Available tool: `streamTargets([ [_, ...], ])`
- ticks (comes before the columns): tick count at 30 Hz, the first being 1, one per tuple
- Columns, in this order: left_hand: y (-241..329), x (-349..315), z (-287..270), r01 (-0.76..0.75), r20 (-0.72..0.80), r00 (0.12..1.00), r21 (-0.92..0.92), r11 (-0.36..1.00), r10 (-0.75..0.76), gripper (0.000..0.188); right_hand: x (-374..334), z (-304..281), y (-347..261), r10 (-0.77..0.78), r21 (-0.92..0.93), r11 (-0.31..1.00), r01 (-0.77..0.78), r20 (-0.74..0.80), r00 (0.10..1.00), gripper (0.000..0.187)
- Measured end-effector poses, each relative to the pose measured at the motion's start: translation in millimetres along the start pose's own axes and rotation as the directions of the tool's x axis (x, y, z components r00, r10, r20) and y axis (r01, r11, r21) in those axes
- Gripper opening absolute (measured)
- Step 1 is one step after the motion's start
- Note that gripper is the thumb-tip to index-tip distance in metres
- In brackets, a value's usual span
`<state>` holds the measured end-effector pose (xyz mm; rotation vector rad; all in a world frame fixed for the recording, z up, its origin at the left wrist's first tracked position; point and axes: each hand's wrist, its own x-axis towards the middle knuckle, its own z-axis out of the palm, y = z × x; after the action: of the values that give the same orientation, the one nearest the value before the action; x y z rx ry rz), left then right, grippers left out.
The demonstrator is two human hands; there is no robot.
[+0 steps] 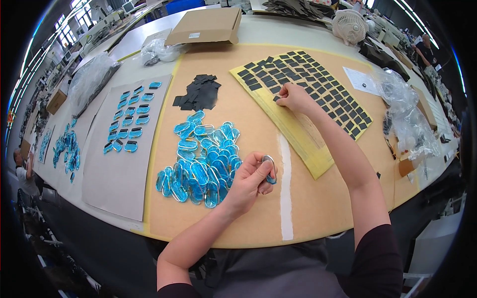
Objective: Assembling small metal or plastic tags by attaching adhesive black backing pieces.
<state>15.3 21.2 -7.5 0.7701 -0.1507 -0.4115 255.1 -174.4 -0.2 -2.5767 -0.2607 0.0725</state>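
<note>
Between the thumb and fingers of my left hand [247,181] is an oval metal ring [271,169], held up over the table beside a white strip. My right hand [295,99] is closed in a pinch at the left side of a yellow sheet [314,160] that carries rows of small black squares [325,85]. One black square [277,98] shows at its fingertips. Left of my left hand lies a heap of oval metal rings with blue film [198,171]. Behind that heap is a loose pile of black pieces [199,93].
On a grey board [117,186] at left, blue ovals with black ends [128,120] stand in rows. Another blue heap [67,149] lies farther left. A cardboard box [206,27], a white fan [350,26] and clear plastic bags [405,111] sit around the edges. Other people are in the background.
</note>
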Motion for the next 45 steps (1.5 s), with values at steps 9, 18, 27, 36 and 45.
streamTargets([
  [9,-4.9,0.1,3.5,0.032,-0.036,0.999,0.156,0.987,-0.027,0.008,-58.2,-6.3,-9.9,0.011,0.294,0.955,-0.049,0.129,0.992,0.015],
  [18,-14.1,0.5,1.0,-0.093,-0.042,0.994,0.215,0.972,0.104,0.004,-180.1,-18.4,-36.0,-0.717,0.012,0.534,0.845,-0.524,0.46,0.027],
  [27,-16.5,1.8,3.8,-0.075,-0.024,0.996,0.308,0.949,0.087,0.005,-217.5,21.9,-45.8,-0.161,0.863,0.323,0.389,-0.355,0.921,0.024],
  [36,-17.7,1.8,6.5,-0.036,-0.067,0.996,0.358,0.933,0.065,0.026,-212.3,25.7,-40.0,0.034,0.956,0.11,-0.271,0.268,0.963,0.012],
  [45,-18.2,3.5,8.3,0.026,-0.04,0.999,0.469,0.883,-0.008,0.036,-212.9,30.4,-41.4,0.018,0.954,0.026,-0.3,0.299,0.954,0.016],
])
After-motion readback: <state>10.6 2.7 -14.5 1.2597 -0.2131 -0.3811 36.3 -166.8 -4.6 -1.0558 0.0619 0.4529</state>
